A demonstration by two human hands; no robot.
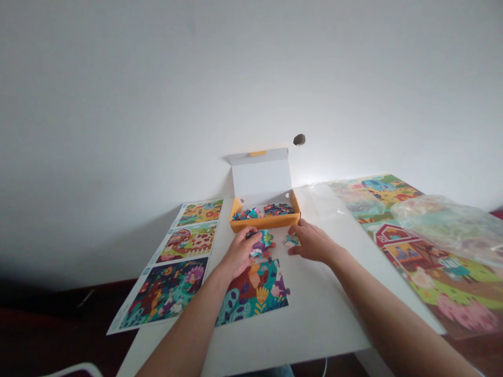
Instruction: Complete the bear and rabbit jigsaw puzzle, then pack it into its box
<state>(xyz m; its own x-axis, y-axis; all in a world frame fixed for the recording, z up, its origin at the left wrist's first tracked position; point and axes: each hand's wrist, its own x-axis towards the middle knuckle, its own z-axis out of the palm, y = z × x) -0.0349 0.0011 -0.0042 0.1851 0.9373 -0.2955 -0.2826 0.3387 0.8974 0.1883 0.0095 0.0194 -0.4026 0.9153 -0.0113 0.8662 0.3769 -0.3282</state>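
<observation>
My left hand (238, 252) holds several colourful puzzle pieces (265, 240), its thumb on top and fingertips showing beyond their edge. To the right, my right hand (313, 241) has thumb and fingers around a light-blue and white puzzle piece (291, 241). Just below the hands lies a partly joined jigsaw puzzle (261, 294) with plants and animals, its upper left covered by my left hand and forearm. Behind both hands stands an orange box (264, 223), lid raised, with loose puzzle pieces (278, 209) inside.
A picture sheet (176, 230) with three scenes overhangs the white table's (314, 324) left edge. On the right lie farm-picture boards (428, 262), partly under clear plastic bags (451, 222). The wall (251, 78) behind the table has a hole (299, 140).
</observation>
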